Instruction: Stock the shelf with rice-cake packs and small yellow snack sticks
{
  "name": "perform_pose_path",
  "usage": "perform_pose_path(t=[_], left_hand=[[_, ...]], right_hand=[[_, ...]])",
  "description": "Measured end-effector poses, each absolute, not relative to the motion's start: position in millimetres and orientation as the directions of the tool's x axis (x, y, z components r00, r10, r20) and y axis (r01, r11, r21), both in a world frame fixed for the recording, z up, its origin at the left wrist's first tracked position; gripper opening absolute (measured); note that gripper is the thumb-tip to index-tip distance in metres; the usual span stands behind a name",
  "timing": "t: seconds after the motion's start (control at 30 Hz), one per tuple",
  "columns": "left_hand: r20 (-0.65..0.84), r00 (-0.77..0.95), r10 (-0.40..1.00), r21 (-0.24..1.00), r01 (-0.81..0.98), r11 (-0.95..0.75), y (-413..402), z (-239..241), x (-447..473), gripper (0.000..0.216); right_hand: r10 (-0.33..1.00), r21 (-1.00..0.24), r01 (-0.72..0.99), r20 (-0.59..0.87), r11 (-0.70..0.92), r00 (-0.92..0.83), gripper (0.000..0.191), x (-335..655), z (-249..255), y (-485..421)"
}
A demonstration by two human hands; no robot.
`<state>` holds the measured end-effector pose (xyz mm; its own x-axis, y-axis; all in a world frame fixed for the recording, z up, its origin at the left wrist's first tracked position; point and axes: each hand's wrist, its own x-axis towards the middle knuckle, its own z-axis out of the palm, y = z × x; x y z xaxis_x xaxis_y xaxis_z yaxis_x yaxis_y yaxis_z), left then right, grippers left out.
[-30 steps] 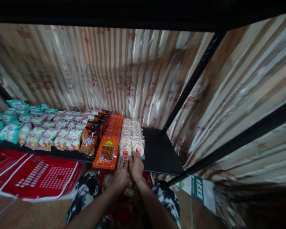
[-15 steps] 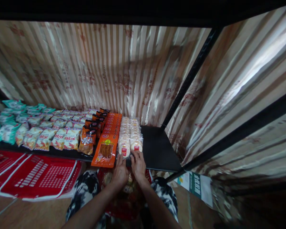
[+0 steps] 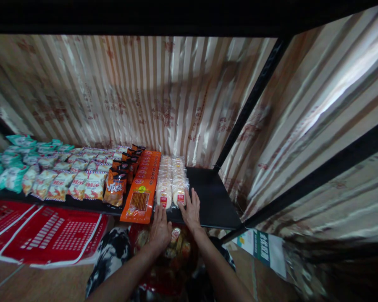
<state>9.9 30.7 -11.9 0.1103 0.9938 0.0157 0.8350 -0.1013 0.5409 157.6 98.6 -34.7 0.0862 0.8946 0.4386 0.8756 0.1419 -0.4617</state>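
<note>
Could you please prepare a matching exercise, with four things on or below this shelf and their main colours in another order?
Things:
1. flat packet of stick snacks
2. perforated plastic baskets
3. clear-wrapped round crackers
4. leftmost snack bags

Colours:
A. white, with red labels
B. orange
C. teal and white
D. mostly red

Pairs: 1-B, 2-D, 3-A, 4-C

The single head-worn camera looks forward and down, near the black shelf [image 3: 210,195]
</note>
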Motion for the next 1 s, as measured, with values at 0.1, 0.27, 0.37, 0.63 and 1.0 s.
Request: perform_pose_path(t=[0.1,0.27,0.37,0.63,1.0], left_hand=[[0.015,0.119,0.993,0.528,0.842,-0.109,33,-10,10,0.059],[0.034,0.137,0.990,0.501,0.855,-0.135,38,-9,8,0.055],[0.078,0.136,0.988,0.486,0.860,-0.157,40,-12,7,0.051],[0.181,0.091,0.979,0.513,0.840,-0.173,41,-20,8,0.043],[0.171,-0.050,0.984,0.667,0.741,-0.079,52,-19,10,0.060]], right_hand=[[0.912,-0.463,0.878,0.402,0.124,0.083,0.056,157,-33,100],[0.936,-0.467,0.877,0.346,0.112,0.065,0.057,157,-28,98],[0.933,-0.464,0.873,0.359,0.146,0.035,0.056,157,-27,98],[0.934,-0.435,0.891,0.356,0.133,0.035,0.057,157,-28,98],[0.933,-0.428,0.895,0.358,0.126,0.040,0.059,156,-29,97]])
